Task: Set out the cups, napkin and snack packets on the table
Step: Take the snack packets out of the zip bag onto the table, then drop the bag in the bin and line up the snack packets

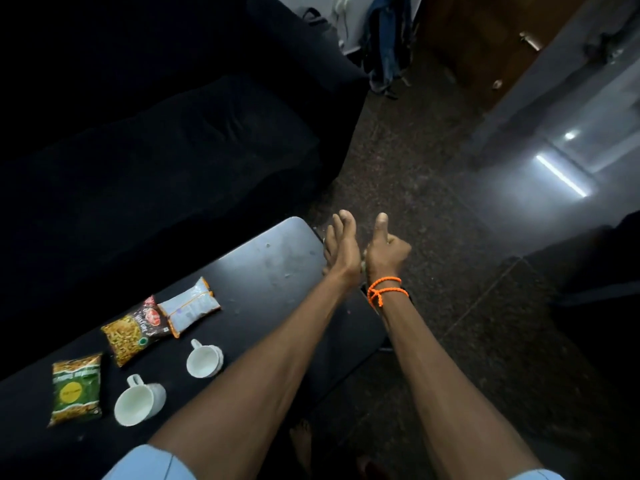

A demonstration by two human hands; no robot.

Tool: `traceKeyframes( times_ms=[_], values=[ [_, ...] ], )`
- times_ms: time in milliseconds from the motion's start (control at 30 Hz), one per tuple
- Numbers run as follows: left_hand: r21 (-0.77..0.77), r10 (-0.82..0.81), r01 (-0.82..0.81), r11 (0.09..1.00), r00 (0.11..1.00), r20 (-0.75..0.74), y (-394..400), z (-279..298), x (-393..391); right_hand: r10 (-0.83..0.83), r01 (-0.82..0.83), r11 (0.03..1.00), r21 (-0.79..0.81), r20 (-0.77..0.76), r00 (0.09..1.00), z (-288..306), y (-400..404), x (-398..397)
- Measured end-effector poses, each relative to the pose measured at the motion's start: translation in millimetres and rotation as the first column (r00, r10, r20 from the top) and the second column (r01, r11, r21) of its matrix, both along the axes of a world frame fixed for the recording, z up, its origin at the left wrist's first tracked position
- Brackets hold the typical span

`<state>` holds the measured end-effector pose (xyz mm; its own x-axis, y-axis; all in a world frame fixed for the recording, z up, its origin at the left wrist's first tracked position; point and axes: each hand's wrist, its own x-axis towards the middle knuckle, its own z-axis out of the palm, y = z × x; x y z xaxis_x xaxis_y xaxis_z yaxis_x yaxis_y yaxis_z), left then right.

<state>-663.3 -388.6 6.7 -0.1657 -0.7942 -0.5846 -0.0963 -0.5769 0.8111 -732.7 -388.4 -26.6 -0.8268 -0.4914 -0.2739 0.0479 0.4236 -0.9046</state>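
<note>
Dark table [277,258], dark sofa [173,133] behind

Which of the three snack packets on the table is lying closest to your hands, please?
The silvery-white packet, at the row's far end; the red-and-yellow packet and green packet lie farther back.

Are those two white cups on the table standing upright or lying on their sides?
Lying on their sides. The nearer cup and the farther cup both show their round, empty mouths facing the camera, handles pointing away along the table.
</note>
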Motion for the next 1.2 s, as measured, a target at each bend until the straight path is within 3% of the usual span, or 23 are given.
traceKeyframes(
  times_ms=[100, 200, 367, 533, 600, 733, 1033, 1200],
  values=[
    [-0.070, -0.187, 0.198, 0.978, 0.973, 0.136, 4, -22, -9, -0.133, 0.144, 0.984, 0.108, -0.100, 0.986, -11, 22, -43],
    [-0.121, -0.322, 0.353, 0.928, 0.921, 0.218, 6, -43, -12, -0.159, 0.182, 0.972, 0.145, -0.159, 0.974, -26, 46, -79],
    [-0.215, -0.355, 0.427, 0.878, 0.884, 0.306, 3, -68, -19, -0.095, 0.137, 0.985, 0.103, -0.337, 0.937, -62, 69, -113],
    [-0.422, -0.244, 0.384, 0.821, 0.905, 0.348, -5, -92, -32, 0.006, 0.088, 0.985, 0.150, -0.537, 0.844, -114, 74, -133],
    [-0.452, -0.224, 0.369, 0.812, 0.912, 0.342, -8, -102, -37, 0.144, 0.012, 0.959, 0.283, -0.525, 0.839, -135, 76, -135],
    [-0.449, -0.229, 0.379, 0.809, 0.907, 0.354, -15, -125, -37, 0.403, -0.141, 0.813, 0.564, -0.371, 0.837, -170, 85, -139],
    [-0.426, -0.189, 0.315, 0.848, 0.931, 0.313, -28, -134, -12, 0.434, -0.211, 0.754, 0.622, -0.231, 0.870, -172, 90, -135],
    [-0.438, -0.141, 0.294, 0.850, 0.927, 0.348, -36, -121, 11, 0.497, -0.288, 0.798, 0.530, -0.306, 0.812, -148, 54, -107]
  ],
)
